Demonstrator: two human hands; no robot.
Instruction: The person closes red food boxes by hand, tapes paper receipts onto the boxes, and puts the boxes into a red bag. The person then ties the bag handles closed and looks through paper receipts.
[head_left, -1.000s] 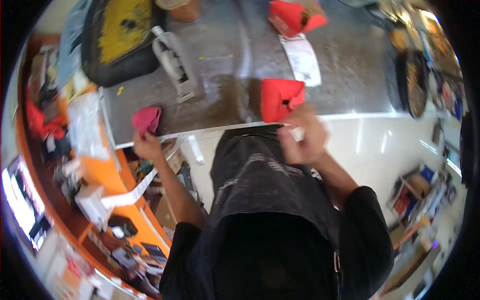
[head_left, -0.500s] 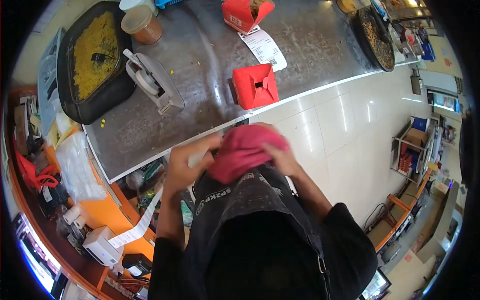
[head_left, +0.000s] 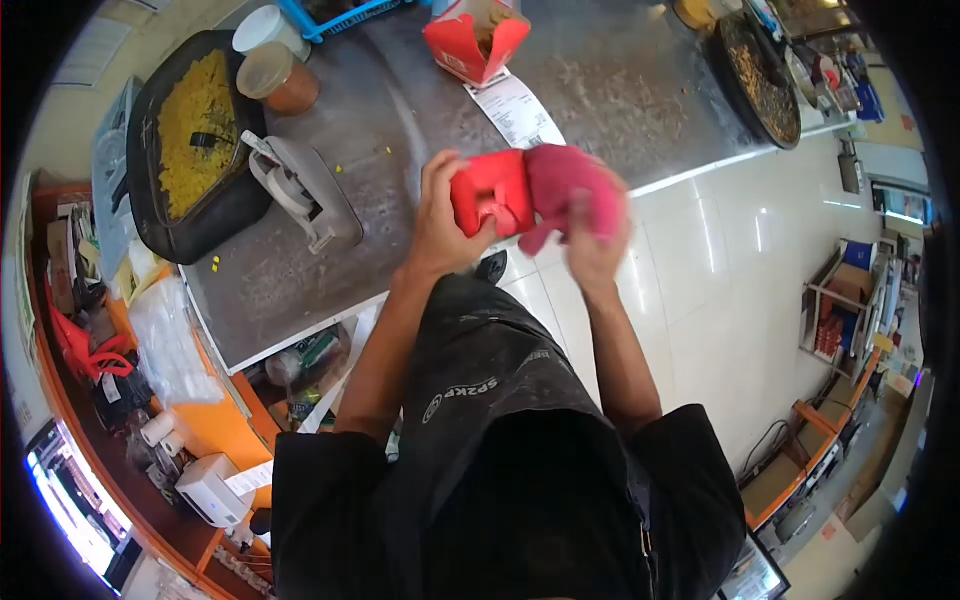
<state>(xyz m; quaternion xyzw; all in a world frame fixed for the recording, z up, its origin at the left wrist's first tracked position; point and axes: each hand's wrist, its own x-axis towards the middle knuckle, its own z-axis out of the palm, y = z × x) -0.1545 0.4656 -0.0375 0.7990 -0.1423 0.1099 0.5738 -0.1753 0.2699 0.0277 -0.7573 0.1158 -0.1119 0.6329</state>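
My left hand (head_left: 440,222) is wrapped round the left side of a closed red takeaway box (head_left: 492,172) at the front edge of the metal counter. A crumpled pink cloth (head_left: 570,185) is in my right hand (head_left: 597,250), its fingers bunched in the fabric and somewhat blurred. The cloth presses against the box's right side and hides that face. Behind them stands an open red takeaway box (head_left: 462,52) with food inside. A printed receipt (head_left: 515,112) lies partly under that open box.
On the metal counter (head_left: 270,300), a tape dispenser (head_left: 310,195) stands beside a black pan of yellow rice (head_left: 195,130). Lidded tubs (head_left: 278,80) and a blue basket (head_left: 345,15) are at the back. A dark pan (head_left: 755,85) sits far right, near the edge.
Both hands have moved from near my apron up to the counter. My left hand has left the cloth and taken hold of the closed box; my right hand has brought the cloth against it.
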